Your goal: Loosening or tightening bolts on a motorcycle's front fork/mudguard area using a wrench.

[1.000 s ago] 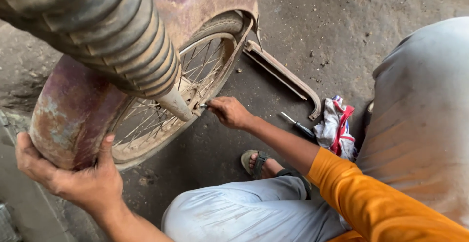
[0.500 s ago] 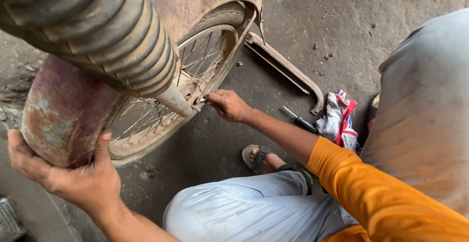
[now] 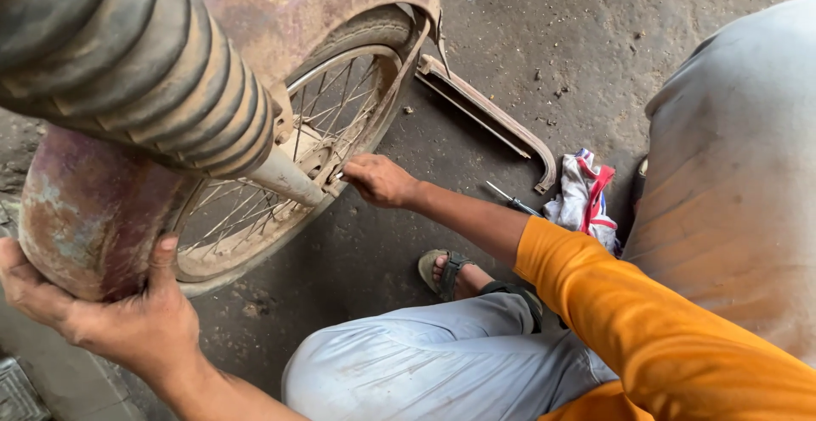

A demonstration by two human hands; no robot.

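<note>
Gripping the rusty mudguard (image 3: pixel 76 217), the left hand (image 3: pixel 119 319) clamped its lower edge, thumb on the metal. The right hand (image 3: pixel 378 180) was closed on something small at the wheel (image 3: pixel 297 175) hub; what, I cannot tell. Beyond that hand, on stained, gritty concrete floor (image 3: pixel 552 39), lay a curved bar (image 3: pixel 493 115), a screwdriver (image 3: pixel 514 200) and a rag (image 3: pixel 586 196).

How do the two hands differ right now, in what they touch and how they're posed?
The left hand wraps its grip over the edge of the rusty maroon metal mudguard, thumb up, near the camera. The right hand reaches farther out, fingers bunched at the hub of the spoked motorcycle wheel, beside the dusty ribbed fork boot. What it pinches is hidden. Both are bare and touch the same front end.
</note>
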